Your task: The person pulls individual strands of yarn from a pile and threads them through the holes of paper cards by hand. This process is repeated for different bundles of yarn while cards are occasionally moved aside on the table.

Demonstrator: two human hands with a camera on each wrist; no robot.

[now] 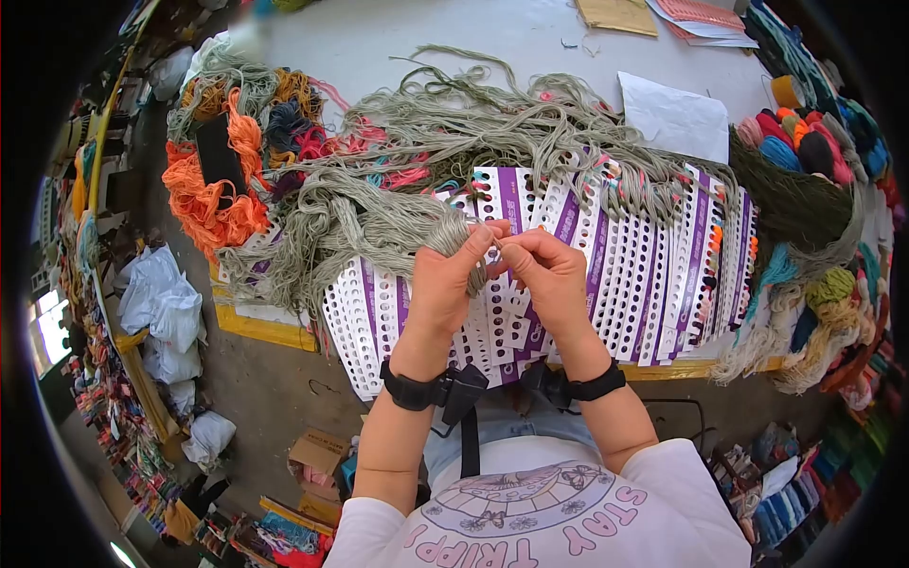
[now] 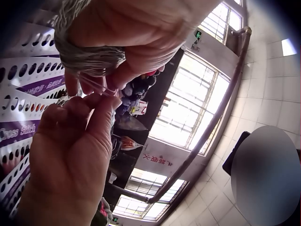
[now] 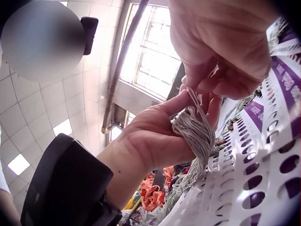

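Note:
A looped bundle of grey-green thread lies across the left hand, whose fingers curl round it in the head view. The right hand pinches a few thin strands between thumb and forefinger, close beside the left fingertips. In the right wrist view the thread bundle hangs over the left palm, and strands rise to where both hands' fingertips meet. The left wrist view has the right hand below the left hand, with pale strands between them. White and purple punched cards lie beneath.
More grey-green thread spreads over the white table. Orange yarn with a dark block sits at left, dark green thread at right. A white paper lies behind the cards.

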